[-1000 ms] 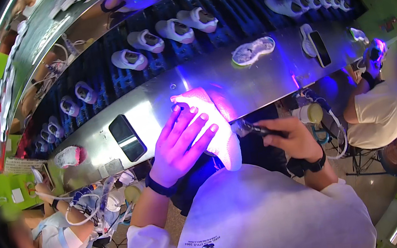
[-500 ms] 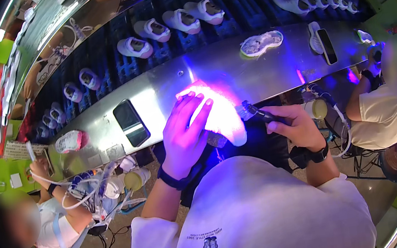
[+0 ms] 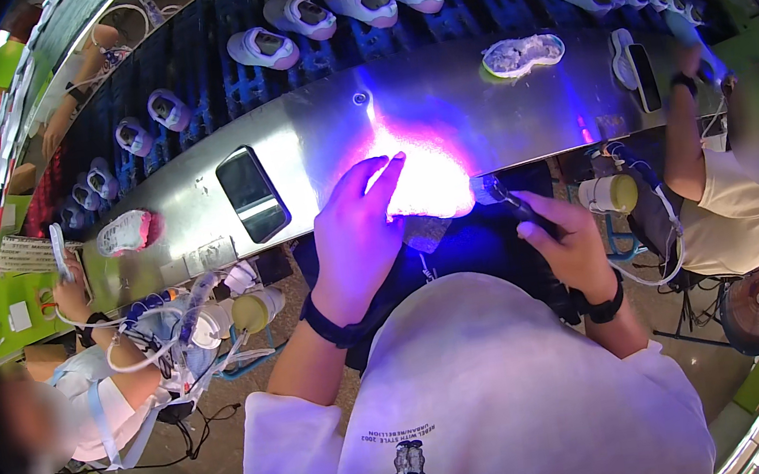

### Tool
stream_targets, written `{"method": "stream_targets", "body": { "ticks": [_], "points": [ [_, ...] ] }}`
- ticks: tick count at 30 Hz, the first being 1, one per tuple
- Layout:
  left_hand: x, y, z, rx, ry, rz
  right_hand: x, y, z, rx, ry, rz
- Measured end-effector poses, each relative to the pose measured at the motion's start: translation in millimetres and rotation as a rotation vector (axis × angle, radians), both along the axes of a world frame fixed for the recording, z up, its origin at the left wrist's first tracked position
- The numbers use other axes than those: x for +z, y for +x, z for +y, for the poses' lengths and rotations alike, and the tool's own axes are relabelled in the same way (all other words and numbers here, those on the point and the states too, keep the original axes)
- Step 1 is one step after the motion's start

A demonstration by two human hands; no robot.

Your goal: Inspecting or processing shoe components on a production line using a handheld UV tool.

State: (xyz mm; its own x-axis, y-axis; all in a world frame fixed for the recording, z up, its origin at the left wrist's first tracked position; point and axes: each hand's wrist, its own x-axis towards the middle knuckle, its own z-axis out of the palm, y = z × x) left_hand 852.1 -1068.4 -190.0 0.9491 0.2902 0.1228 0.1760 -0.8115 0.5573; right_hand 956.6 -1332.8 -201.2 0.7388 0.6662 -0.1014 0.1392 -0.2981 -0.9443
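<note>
My left hand (image 3: 359, 240) grips a pale shoe sole (image 3: 430, 180) at the bench's near edge, its fingertips over the upper side. Pink and violet light washes out the sole's surface and much of its outline. In my right hand (image 3: 564, 239) is a dark-handled brush (image 3: 497, 195), its bristles against or close beside the sole's right edge; the glare hides which. Below the sole, near my lap, sits a dark grey block-like piece (image 3: 425, 233) whose kind I cannot make out.
A phone (image 3: 251, 194) lies left on the metal bench (image 3: 304, 103). Another sole (image 3: 523, 55) rests at right. Behind runs a dark roller conveyor (image 3: 216, 86) carrying several pale shoes (image 3: 360, 2). Co-workers sit on both sides, with white pots (image 3: 609, 195) and hoses near them.
The sole's rounded lower end has swung up and away from me. Both hands remain on sole and brush. The view has shifted slightly, and the right co-worker's arm now reaches forward over the bench.
</note>
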Motion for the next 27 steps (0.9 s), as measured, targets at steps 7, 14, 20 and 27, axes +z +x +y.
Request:
{"method": "stream_targets", "body": {
  "ticks": [7, 14, 20, 27],
  "points": [
    [10.7, 9.4, 15.0, -0.072, -0.13, 0.042, 30.5, 40.0, 9.2, 0.201, -0.085, -0.284],
    [17.9, 26.1, 20.2, -0.174, -0.427, 0.274, -7.5, 50.0, 6.2, 0.116, 0.007, -0.098],
    [7.6, 33.3, 4.3, -0.091, -0.83, 0.326, -4.4, 62.5, 16.4, 0.055, 0.074, 0.273],
    [-4.9, 22.4, -0.6, -0.075, -0.911, 0.281, 17.0, 75.9, 20.9, 0.158, -0.036, 0.155]
  ]
}}
